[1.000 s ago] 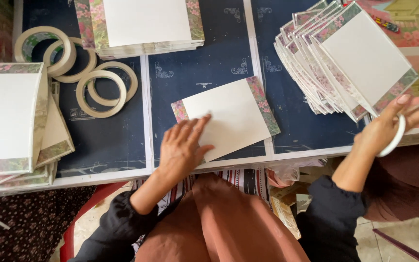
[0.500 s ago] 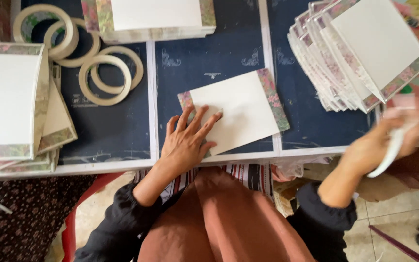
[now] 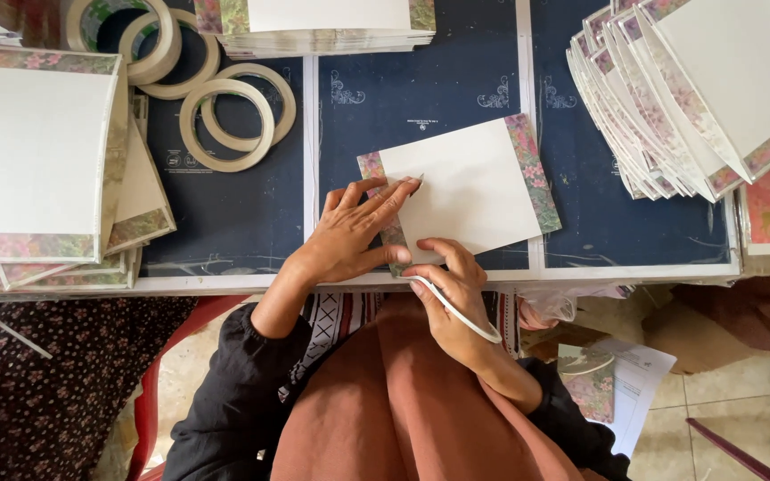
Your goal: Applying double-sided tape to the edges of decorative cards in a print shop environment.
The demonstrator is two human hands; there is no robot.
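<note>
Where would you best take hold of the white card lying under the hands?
Probably the card's bare far-right corner, coming from the right. It lies flat and tilted; the left hand presses its left floral strip, and the right hand, carrying a tape ring, crowds the near edge.

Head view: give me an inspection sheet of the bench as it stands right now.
Surface: dark blue mat with white seams, on a table.
Job's things: white card with floral borders, lying flat near the front edge; thin white tape ring.
Clutter: tape rolls at upper left; card stacks at left, top and fanned at right.
Hands: left hand pressed flat on the card's left border; right hand at the card's lower edge, tape ring looped around it.
Cables: nothing seen.
Surroundings: papers on a tiled floor; red chair.
</note>
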